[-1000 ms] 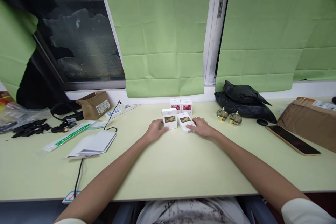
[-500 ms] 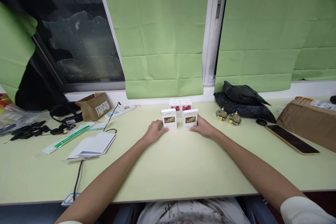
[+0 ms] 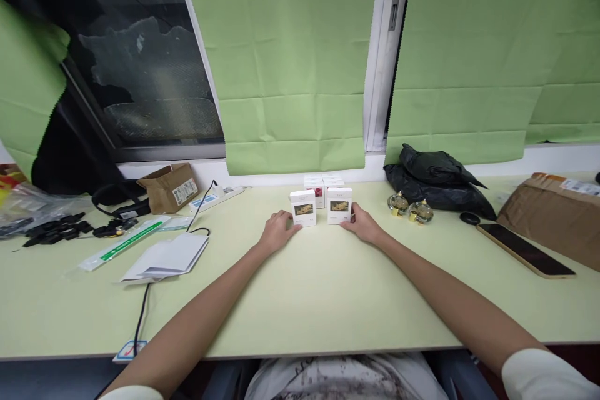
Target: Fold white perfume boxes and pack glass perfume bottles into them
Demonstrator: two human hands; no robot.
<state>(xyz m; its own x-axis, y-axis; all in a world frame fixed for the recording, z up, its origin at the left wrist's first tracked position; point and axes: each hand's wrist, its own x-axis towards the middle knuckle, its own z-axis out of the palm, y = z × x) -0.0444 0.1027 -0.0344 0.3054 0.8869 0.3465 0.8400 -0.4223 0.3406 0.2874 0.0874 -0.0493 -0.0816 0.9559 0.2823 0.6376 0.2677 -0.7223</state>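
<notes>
My left hand [image 3: 277, 232] grips the left side of a small white box [image 3: 304, 220] with a dark picture panel on its front. The thumb is at the front of the box and the fingers go around its side. A matching white box [image 3: 339, 219] stands upright to the right, with my right hand [image 3: 365, 225] closed on its right edge. A narrow gap separates the two. Behind them are several white boxes with pink-red fronts [image 3: 320, 192], partly hidden by the front pair.
To the right are two glass bottles with gold parts [image 3: 410, 207], a black plastic bag [image 3: 435, 184], a phone [image 3: 525, 250] and a large brown package [image 3: 553, 219]. On the left lie folded white papers [image 3: 166, 256], a small open carton [image 3: 169, 189], a power strip [image 3: 218, 198] and a black cable [image 3: 140, 319].
Both hands have shifted the two white boxes slightly back, and the right one a little leftward. They now cover more of the pink-fronted boxes. The camera view has moved slightly.
</notes>
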